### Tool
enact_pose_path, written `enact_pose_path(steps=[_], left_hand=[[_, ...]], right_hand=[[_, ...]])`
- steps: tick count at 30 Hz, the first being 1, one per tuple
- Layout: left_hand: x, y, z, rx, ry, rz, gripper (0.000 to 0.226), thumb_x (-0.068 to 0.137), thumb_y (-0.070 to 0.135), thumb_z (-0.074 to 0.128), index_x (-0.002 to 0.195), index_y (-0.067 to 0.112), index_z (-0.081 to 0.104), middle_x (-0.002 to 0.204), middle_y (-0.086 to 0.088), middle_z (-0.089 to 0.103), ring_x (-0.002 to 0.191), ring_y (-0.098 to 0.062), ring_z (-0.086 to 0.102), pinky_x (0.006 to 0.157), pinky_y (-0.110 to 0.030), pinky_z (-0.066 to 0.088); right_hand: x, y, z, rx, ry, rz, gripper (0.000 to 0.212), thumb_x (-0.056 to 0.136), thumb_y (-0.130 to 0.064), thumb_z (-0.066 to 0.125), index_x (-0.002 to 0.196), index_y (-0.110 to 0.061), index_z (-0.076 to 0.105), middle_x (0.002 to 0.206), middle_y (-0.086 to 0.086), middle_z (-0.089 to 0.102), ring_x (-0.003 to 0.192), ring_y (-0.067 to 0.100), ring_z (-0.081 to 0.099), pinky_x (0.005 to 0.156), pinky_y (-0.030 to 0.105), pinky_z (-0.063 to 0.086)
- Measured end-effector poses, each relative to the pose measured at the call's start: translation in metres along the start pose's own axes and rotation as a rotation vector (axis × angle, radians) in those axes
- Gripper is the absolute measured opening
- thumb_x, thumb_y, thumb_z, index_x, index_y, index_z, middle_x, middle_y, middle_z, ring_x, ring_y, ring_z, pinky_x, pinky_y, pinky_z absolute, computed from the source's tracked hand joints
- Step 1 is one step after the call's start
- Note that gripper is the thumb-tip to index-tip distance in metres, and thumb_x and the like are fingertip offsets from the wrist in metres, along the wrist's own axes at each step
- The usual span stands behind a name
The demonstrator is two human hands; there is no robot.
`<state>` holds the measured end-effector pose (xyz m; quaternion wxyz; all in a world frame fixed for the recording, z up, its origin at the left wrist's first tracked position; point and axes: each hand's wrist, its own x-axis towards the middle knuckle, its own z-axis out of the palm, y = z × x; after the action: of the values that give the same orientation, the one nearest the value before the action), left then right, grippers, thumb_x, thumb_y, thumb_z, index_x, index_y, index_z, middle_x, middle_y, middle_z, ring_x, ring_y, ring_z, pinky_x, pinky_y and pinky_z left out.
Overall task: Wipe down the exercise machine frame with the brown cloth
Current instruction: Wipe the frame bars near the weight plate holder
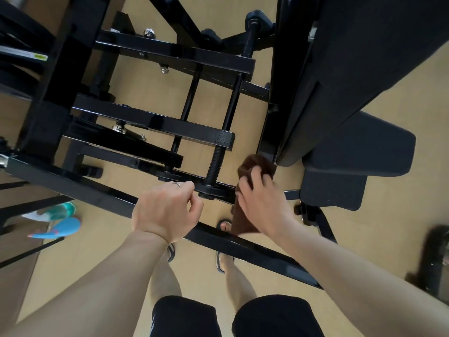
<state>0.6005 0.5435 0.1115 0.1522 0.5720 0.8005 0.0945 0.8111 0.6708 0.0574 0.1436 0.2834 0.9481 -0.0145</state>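
The black exercise machine frame (pixel 155 122) fills the upper half of the head view, with crossbars, threaded rods and a long diagonal bar running past my legs. My right hand (pixel 263 203) grips the brown cloth (pixel 255 166) and holds it against the frame near the foot of a threaded rod, beside the seat pad. The cloth bunches above my fingers and hangs below my palm. My left hand (pixel 167 210) hovers over the diagonal bar with fingers loosely curled, holding nothing; a ring shows on one finger.
A black padded seat and backrest (pixel 359 98) stand at the right. A teal spray bottle (pixel 65 210) and a blue object (pixel 60 229) lie on the wooden floor at the left. My sandalled feet stand under the diagonal bar. Another dark machine part (pixel 435 259) sits at the right edge.
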Motion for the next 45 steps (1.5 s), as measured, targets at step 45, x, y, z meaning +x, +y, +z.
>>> enact_pose_path(steps=[45], left_hand=[[-0.001,0.001,0.001,-0.010,-0.025,-0.002,0.028,0.085,0.025,0.053,0.062,0.023,0.038,0.051,0.011,0.029,0.044,-0.011,0.025,0.046,-0.017,0.012]], right_hand=[[0.042,0.015,-0.001,0.331,0.055,0.585,0.037,0.108,-0.045,0.036,0.135,-0.021,0.042,0.129,0.022,0.040,0.103,0.037,0.058,0.083,0.043,0.059]])
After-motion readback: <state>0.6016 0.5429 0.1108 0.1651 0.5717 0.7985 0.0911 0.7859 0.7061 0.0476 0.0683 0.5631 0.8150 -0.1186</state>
